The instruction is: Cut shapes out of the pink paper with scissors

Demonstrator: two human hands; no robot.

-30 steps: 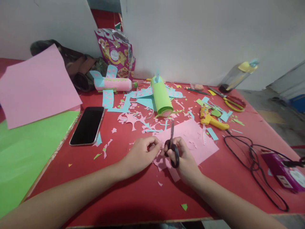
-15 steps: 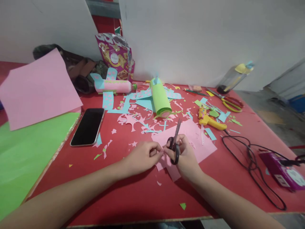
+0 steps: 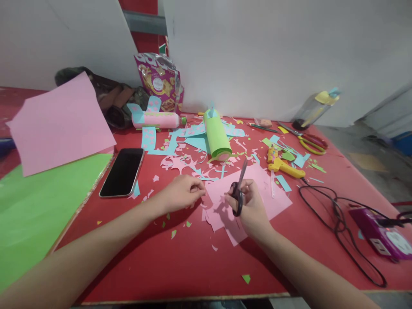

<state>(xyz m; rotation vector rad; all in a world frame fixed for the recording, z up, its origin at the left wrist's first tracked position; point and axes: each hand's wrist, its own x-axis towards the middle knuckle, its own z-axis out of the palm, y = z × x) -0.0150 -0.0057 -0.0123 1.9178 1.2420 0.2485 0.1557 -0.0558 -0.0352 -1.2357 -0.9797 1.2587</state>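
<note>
Black-handled scissors (image 3: 238,198) point upward in my right hand (image 3: 252,210), whose fingers wrap round the handles. A small pink scrap seems to show at that hand's thumb tip. My left hand (image 3: 185,193) is apart from it, thumb and forefinger pinched together over the red table; anything between them is too small to make out. Pink paper (image 3: 277,195) lies beneath and beside my right hand. Beyond the hands sits a green paper-covered tube (image 3: 216,135) with light blue wings. Small paper scraps (image 3: 177,162) surround it.
A phone (image 3: 122,173) lies left, near green paper (image 3: 64,193) and a large pink sheet (image 3: 62,124). At the back are a pink bottle (image 3: 161,120) and snack bag (image 3: 159,81). Right: yellow glue gun (image 3: 285,165), cable, purple power strip (image 3: 383,234), pliers (image 3: 312,143), clear bottle (image 3: 312,112).
My hands have separated; the left moved left and away from the right, which still holds the scissors. Small green scraps now show below my left hand. The view has shifted slightly.
</note>
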